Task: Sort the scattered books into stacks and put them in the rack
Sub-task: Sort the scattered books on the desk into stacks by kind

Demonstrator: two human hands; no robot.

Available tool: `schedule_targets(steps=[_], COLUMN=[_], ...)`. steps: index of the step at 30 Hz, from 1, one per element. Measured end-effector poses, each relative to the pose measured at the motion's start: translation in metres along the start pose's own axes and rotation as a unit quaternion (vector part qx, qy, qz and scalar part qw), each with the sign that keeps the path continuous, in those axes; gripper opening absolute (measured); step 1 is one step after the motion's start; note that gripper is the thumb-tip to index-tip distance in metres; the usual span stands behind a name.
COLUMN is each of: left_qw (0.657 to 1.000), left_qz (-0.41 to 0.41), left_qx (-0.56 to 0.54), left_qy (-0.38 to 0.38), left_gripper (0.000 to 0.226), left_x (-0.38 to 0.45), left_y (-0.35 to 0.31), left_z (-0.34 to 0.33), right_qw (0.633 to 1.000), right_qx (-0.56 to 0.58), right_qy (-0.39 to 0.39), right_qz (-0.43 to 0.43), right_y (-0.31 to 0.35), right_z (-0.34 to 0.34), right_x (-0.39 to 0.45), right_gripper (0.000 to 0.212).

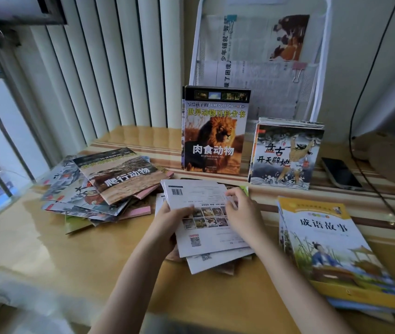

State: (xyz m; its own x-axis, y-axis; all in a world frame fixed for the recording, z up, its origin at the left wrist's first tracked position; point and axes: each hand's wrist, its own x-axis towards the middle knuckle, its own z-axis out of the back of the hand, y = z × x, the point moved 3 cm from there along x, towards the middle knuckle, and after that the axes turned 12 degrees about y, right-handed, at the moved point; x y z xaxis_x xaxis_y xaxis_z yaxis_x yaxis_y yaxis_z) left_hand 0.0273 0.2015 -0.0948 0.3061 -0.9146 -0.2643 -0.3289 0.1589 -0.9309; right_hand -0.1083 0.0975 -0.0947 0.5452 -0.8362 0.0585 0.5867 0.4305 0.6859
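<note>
At centre counter, my left hand point(170, 220) grips the left edge of a white-backed book point(206, 220), thumb on top; fingers of my right hand point(242, 213) curl over its right edge. It lies face down on a small stack point(215, 261). Left of it: a scattered pile point(100, 186). Right: a yellow-covered stack point(331, 251). Behind, a lion book point(214, 138) and a second stack point(285, 153) stand against the white rack point(321, 56). Counter point(47, 242) is glossy wood.
</note>
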Motion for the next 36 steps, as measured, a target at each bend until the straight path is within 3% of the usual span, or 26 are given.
schedule_targets(steps=[3, 5, 7, 9, 12, 14, 16, 17, 18, 19, 20, 21, 22, 24, 26, 28, 30, 34, 36], left_qw=[0.997, 0.993, 0.991, 0.988, 0.981, 0.973, 0.994, 0.998, 0.97, 0.918, 0.874, 0.855, 0.859, 0.9, 0.957, 0.987, 0.987, 0.986, 0.985], left_qz=[0.051, 0.086, 0.105, 0.12, 0.087, 0.035, 0.003, -0.013, -0.026, -0.041, -0.056, -0.063, -0.066, -0.071, -0.064, -0.062, -0.053, -0.036, -0.026], left_qx=[-0.059, -0.081, -0.084, -0.093, -0.155, -0.199, -0.097, 0.05, 0.221, 0.357, 0.442, 0.482, 0.485, 0.413, 0.25, 0.052, -0.076, -0.122, -0.149], left_qy=[-0.003, 0.01, 0.022, 0.038, 0.082, 0.112, 0.052, -0.019, -0.1, -0.165, -0.192, -0.179, -0.151, -0.118, -0.133, -0.139, -0.128, -0.106, -0.08], left_gripper=[0.021, 0.012, 0.013, 0.015, 0.018, 0.032, 0.049, 0.053, 0.056, 0.058, 0.057, 0.054, 0.049, 0.048, 0.044, 0.035, 0.032, 0.028, 0.029], left_x=[0.006, 0.008, 0.01, 0.014, 0.014, 0.013, 0.015, 0.016, 0.014, 0.01, 0.006, 0.003, 0.002, 0.002, 0.004, 0.01, 0.009, 0.011, 0.011], left_y=[-0.009, -0.018, -0.025, -0.028, -0.036, -0.044, -0.045, -0.043, -0.039, -0.035, -0.029, -0.021, -0.012, 0.003, 0.003, 0.002, -0.001, -0.004, -0.004], left_z=[0.016, 0.026, 0.031, 0.032, 0.024, 0.02, 0.022, 0.026, 0.033, 0.038, 0.038, 0.037, 0.035, 0.035, 0.044, 0.056, 0.06, 0.054, 0.047], right_qw=[0.996, 0.99, 0.974, 0.964, 0.966, 0.964, 0.954, 0.95, 0.948, 0.951, 0.954, 0.954, 0.95, 0.947, 0.958, 0.963, 0.963, 0.963, 0.963], right_qx=[0.071, 0.045, 0.023, 0.073, 0.131, 0.155, 0.233, 0.262, 0.27, 0.247, 0.209, 0.169, 0.136, 0.116, 0.132, 0.163, 0.164, 0.09, 0.064], right_qy=[0.052, 0.112, 0.183, 0.182, 0.042, -0.024, -0.055, -0.063, -0.085, -0.119, -0.149, -0.175, -0.195, -0.176, -0.096, 0.009, 0.09, 0.212, 0.233], right_qz=[0.021, 0.074, 0.135, 0.182, 0.22, 0.215, 0.182, 0.16, 0.144, 0.146, 0.156, 0.176, 0.203, 0.242, 0.236, 0.213, 0.196, 0.14, 0.122], right_y=[-0.017, -0.019, -0.011, 0.002, 0.012, 0.013, 0.01, 0.008, 0.005, 0.002, -0.001, -0.002, -0.001, 0.0, -0.004, -0.011, -0.016, -0.035, -0.044], right_z=[0.021, 0.035, 0.04, 0.043, 0.053, 0.056, 0.056, 0.055, 0.054, 0.054, 0.055, 0.056, 0.057, 0.052, 0.044, 0.038, 0.033, 0.019, 0.015], right_x=[0.008, 0.009, 0.007, 0.006, 0.012, 0.015, 0.019, 0.021, 0.022, 0.022, 0.021, 0.019, 0.017, 0.016, 0.02, 0.024, 0.022, 0.015, 0.013], right_gripper=[0.048, 0.074, 0.083, 0.06, 0.014, 0.007, 0.011, 0.011, 0.015, 0.023, 0.029, 0.033, 0.037, 0.033, 0.019, 0.019, 0.027, 0.029, 0.038])
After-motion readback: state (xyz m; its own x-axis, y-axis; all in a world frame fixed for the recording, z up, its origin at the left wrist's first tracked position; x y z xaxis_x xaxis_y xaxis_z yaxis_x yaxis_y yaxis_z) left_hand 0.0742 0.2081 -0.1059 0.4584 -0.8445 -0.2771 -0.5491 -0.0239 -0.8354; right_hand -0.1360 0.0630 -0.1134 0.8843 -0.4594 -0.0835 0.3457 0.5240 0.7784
